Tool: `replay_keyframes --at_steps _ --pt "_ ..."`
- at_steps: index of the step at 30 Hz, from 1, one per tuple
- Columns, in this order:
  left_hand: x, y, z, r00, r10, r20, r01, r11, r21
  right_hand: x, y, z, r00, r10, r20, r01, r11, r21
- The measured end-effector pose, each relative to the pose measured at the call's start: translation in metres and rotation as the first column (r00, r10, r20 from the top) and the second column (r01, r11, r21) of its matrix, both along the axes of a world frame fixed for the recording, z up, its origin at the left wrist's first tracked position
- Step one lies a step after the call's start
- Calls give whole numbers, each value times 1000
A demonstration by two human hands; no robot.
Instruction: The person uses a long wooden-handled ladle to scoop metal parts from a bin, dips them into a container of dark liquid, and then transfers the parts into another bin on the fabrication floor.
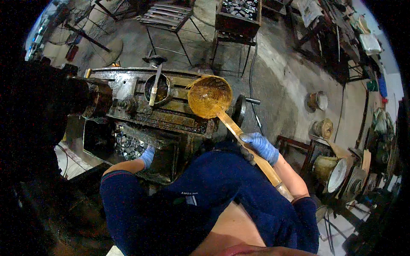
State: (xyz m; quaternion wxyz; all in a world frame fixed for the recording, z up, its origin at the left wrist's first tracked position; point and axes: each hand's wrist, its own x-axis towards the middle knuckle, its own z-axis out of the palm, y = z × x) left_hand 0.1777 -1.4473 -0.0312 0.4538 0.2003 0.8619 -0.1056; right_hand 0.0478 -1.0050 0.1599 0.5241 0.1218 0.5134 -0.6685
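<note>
My right hand (pixel 261 146), in a blue glove with dark, dirty fingertips, is wrapped round a long flat wooden handle. At its far end is the round woven bowl of a wicker scoop (pixel 209 97), which is over the slotted metal bed of a machine (pixel 179 119). No parts can be made out inside the bowl. My left hand (pixel 148 157), also blue-gloved, reaches down into a dark metal box (pixel 164 164) at the machine's near side. Small shiny metal pieces (pixel 128 143) are heaped beside that hand. Its fingers are too hidden to read.
A round pot (pixel 164 96) with a brush (pixel 153 94) laid across it stands on the machine bed. A handwheel (pixel 240 113) sticks out to the right. Beyond are a slatted stool (pixel 166 17) and a box stand of metal pieces (pixel 237 25). Buckets (pixel 318 100) stand along the right.
</note>
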Motion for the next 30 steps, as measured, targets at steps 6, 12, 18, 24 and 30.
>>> replay_keyframes --at_steps 6,12,18,24,30 --pt "0 8 -10 999 38 26 -38 999 -6 3 1 -9 999 -27 -43 28 999 31" --pt "-12 5 -4 998 40 51 -38 999 -35 1 -5 -3 992 -64 -104 68 997 30" --pt "-20 1 3 997 41 61 -38 998 -52 6 2 -9 990 -137 -27 137 990 -22" --pt "-18 -4 3 996 58 67 -54 996 -67 8 1 -9 991 -133 -13 133 991 19" --pt "-23 -9 1 996 74 56 -70 995 -65 11 -3 -15 991 -132 -32 132 991 -4"
